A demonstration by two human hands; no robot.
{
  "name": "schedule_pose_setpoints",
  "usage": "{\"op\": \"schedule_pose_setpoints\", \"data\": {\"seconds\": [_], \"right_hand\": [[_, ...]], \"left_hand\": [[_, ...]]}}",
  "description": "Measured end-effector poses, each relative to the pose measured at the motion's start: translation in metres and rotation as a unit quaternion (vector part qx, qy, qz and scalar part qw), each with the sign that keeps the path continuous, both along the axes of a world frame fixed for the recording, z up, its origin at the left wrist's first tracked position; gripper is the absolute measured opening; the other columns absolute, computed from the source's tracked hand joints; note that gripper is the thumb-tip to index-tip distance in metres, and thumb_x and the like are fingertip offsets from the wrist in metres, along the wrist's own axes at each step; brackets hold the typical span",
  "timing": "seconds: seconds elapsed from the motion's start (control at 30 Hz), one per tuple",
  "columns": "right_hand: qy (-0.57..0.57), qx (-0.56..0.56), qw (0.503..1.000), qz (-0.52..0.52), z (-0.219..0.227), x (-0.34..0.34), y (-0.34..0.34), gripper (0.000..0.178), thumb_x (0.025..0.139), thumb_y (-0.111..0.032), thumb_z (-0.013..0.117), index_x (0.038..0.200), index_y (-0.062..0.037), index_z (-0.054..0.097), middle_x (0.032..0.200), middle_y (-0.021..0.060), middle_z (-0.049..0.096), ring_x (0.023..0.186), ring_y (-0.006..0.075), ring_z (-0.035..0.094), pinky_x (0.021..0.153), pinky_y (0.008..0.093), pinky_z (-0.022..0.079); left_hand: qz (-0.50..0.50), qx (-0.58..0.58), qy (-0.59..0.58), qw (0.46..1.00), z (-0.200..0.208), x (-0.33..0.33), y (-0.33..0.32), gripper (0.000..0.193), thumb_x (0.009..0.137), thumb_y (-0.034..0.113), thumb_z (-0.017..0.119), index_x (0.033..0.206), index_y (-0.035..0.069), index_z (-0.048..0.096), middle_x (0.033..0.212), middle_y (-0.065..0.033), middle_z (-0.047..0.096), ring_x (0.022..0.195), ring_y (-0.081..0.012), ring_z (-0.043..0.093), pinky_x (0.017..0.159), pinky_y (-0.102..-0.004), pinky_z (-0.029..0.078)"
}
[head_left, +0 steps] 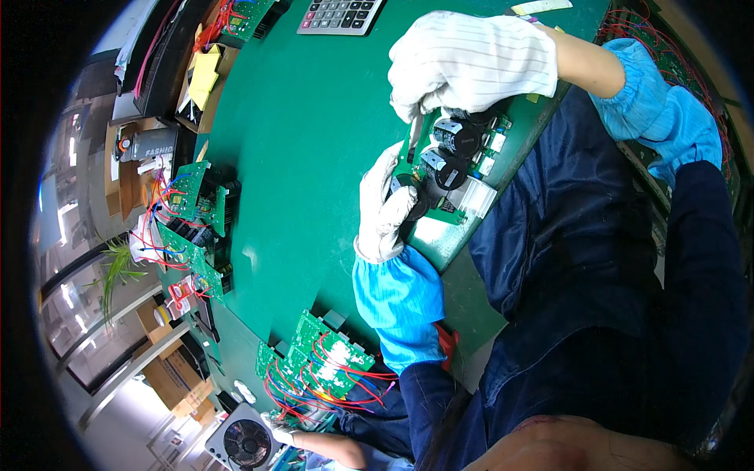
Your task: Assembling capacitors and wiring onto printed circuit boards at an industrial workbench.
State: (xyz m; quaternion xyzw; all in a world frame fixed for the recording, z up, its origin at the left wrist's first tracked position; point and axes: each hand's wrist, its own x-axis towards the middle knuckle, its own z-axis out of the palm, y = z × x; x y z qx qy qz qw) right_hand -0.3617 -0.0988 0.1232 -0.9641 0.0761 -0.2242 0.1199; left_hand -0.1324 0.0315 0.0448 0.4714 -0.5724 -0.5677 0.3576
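Note:
A green circuit board (440, 208) lies near the table's edge in front of me. Large black cylindrical capacitors (457, 137), small white connectors and a clear plastic part (476, 198) stand on it. My left hand (382, 206), in a white glove and blue sleeve cover, grips the board's left edge, its thumb beside a black round part. Above the board's far end is my right hand (471, 63), in a striped white glove with the fingers curled. From those fingers a slim grey tool (415, 135) points down at the board; its exact kind is unclear.
On the green table (298, 180) a calculator (340, 16) lies at the far edge. Wired circuit boards (192, 228) stand along the left, and more boards (326, 357) at the lower left. Beyond these are a small fan (246, 442) and another person's gloved hand (279, 430).

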Motion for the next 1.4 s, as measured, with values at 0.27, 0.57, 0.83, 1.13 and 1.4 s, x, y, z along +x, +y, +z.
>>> {"op": "schedule_pose_setpoints", "data": {"seconds": [0.27,0.57,0.83,1.13,1.4], "right_hand": [[-0.092,-0.116,0.988,0.041,-0.017,-0.004,0.002,0.017,0.077,-0.012,0.063,0.092,-0.0119,0.069,0.091,0.0041,0.063,0.093,0.0258,0.059,0.085,0.0388,0.047],[-0.004,-0.132,0.991,0.024,-0.010,-0.005,0.018,0.030,0.071,-0.015,0.067,0.101,-0.0130,0.069,0.100,0.0047,0.064,0.104,0.0274,0.058,0.094,0.0417,0.044],[0.008,-0.064,0.994,0.093,-0.001,-0.002,0.007,0.035,0.074,-0.017,0.064,0.109,-0.0142,0.066,0.106,0.0075,0.063,0.099,0.0276,0.058,0.088,0.0403,0.046],[0.026,-0.086,0.995,0.054,-0.001,-0.001,-0.002,0.021,0.077,-0.014,0.061,0.098,-0.0142,0.062,0.091,0.0028,0.059,0.090,0.0218,0.058,0.081,0.0351,0.046],[0.009,-0.111,0.994,0.012,0.000,-0.009,0.012,0.020,0.075,-0.013,0.064,0.095,-0.0142,0.065,0.093,0.0020,0.061,0.099,0.0227,0.058,0.086,0.0379,0.046]], "left_hand": [[0.024,0.017,0.035,0.999,-0.003,0.002,0.003,0.084,0.074,0.060,0.067,0.127,-0.004,0.055,0.111,-0.0101,0.064,0.099,-0.0176,0.060,0.087,-0.0314,0.047],[0.024,0.081,0.016,0.996,-0.003,0.006,0.004,0.085,0.075,0.061,0.065,0.128,-0.004,0.054,0.113,-0.0113,0.064,0.102,-0.0186,0.060,0.088,-0.0326,0.047],[0.033,0.013,0.046,0.998,-0.009,0.001,0.003,0.069,0.080,0.043,0.060,0.131,-0.004,0.052,0.085,-0.0043,0.056,0.066,-0.0096,0.047,0.060,-0.0259,0.035],[0.015,0.027,0.005,1.000,-0.008,0.004,0.001,0.081,0.074,0.057,0.066,0.127,-0.004,0.055,0.100,-0.0099,0.066,0.087,-0.0164,0.061,0.077,-0.0299,0.049],[0.014,0.038,0.023,0.999,-0.007,-0.002,0.002,0.084,0.074,0.059,0.067,0.127,-0.005,0.054,0.107,-0.0103,0.065,0.094,-0.0167,0.060,0.083,-0.0302,0.048]]}}
